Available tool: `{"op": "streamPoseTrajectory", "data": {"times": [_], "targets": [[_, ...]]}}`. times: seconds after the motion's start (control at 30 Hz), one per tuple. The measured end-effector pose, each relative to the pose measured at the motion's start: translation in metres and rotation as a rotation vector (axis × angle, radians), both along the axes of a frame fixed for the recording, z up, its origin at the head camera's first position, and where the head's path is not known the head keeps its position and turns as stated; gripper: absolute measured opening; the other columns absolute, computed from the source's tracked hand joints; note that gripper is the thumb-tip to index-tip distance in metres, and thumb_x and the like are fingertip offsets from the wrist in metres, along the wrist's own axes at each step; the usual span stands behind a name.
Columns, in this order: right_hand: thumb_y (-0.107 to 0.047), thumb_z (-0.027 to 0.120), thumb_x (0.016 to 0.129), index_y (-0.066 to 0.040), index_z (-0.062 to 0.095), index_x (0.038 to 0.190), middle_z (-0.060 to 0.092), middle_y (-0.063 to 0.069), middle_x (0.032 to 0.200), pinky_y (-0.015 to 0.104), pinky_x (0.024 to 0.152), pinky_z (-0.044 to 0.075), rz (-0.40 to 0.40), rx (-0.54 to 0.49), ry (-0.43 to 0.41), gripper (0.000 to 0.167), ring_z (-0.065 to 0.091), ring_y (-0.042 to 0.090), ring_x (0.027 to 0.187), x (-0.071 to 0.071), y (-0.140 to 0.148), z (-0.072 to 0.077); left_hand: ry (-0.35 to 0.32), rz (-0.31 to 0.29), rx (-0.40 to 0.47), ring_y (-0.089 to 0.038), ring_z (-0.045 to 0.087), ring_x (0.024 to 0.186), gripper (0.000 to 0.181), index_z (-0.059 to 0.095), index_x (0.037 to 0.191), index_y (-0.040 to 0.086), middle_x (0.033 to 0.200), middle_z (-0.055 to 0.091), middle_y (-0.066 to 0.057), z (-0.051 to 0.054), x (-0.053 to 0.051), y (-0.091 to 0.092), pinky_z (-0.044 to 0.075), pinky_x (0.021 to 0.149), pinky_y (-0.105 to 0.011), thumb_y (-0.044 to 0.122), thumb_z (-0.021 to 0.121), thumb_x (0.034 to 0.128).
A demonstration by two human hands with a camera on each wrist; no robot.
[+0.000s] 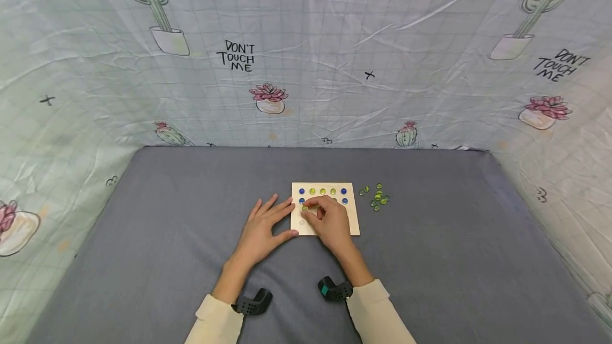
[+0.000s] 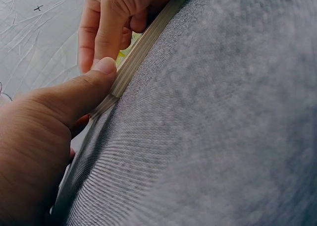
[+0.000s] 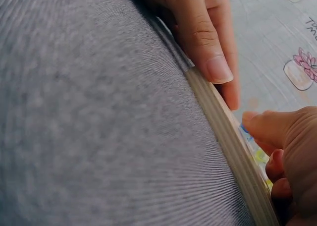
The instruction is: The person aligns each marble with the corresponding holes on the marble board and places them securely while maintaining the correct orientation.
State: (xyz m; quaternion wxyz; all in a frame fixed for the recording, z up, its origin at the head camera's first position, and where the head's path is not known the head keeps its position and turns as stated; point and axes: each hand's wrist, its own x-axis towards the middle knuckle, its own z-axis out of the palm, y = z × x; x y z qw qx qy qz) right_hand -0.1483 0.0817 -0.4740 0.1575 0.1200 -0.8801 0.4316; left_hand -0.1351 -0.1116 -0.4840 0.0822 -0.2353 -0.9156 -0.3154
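A pale wooden board lies on the grey cloth, with rows of round wells holding blue and yellow-green glass beads. My right hand is over the board and hides part of its middle. Between its thumb and index fingertips is a yellow-green glass bead, at the board's left side. Spread out at the left edge is my left hand, its thumb and a fingertip touching the board. In the left wrist view the left thumb rests at the board's corner. A well near the front left shows no coloured bead.
Loose yellow-green glass beads, several of them, lie in a cluster just right of the board. Grey cloth covers the table. A printed curtain stands behind and at both sides.
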Motion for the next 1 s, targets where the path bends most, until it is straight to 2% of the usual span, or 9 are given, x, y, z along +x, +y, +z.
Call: {"op": "streamPoseTrajectory", "data": {"times": [0.1, 0.33, 0.5, 1.0], "targets": [[-0.015, 0.083, 0.075, -0.013, 0.074, 0.090, 0.048, -0.007, 0.062, 0.024, 0.046, 0.033, 0.003, -0.011, 0.005, 0.018, 0.039, 0.006, 0.052, 0.0007, 0.0028, 0.0006, 0.002, -0.005, -0.010, -0.030, 0.031, 0.138, 0.066, 0.056, 0.137, 0.016, 0.143, 0.048, 0.000, 0.0016, 0.0001, 0.0019, 0.012, 0.116, -0.052, 0.046, 0.073, 0.0807], [-0.019, 0.083, 0.076, -0.016, 0.074, 0.093, 0.043, -0.010, 0.062, 0.024, 0.043, 0.031, 0.014, 0.073, 0.018, 0.019, 0.038, 0.005, 0.051, 0.0016, 0.0040, 0.0007, 0.007, -0.022, 0.000, -0.030, 0.031, 0.139, 0.066, 0.055, 0.137, 0.015, 0.143, 0.048, 0.000, 0.0015, -0.0034, 0.0032, 0.011, 0.116, -0.052, 0.045, 0.072, 0.0815], [-0.020, 0.082, 0.077, -0.016, 0.075, 0.095, 0.044, -0.010, 0.064, 0.023, 0.044, 0.031, 0.035, 0.093, 0.022, 0.019, 0.038, 0.005, 0.052, 0.0024, 0.0004, -0.0023, -0.012, -0.012, -0.002, -0.029, 0.031, 0.138, 0.066, 0.055, 0.138, 0.016, 0.143, 0.048, 0.000, 0.0009, -0.0002, -0.0002, 0.010, 0.117, -0.051, 0.044, 0.073, 0.0806], [-0.020, 0.081, 0.078, -0.016, 0.077, 0.097, 0.048, -0.010, 0.068, 0.024, 0.045, 0.031, 0.028, 0.118, 0.027, 0.020, 0.039, 0.005, 0.054, 0.0023, -0.0017, -0.0036, -0.036, -0.006, 0.004, -0.028, 0.029, 0.139, 0.067, 0.054, 0.139, 0.017, 0.144, 0.046, 0.001, 0.0018, 0.0016, -0.0007, 0.008, 0.117, -0.049, 0.046, 0.071, 0.0813]]}}
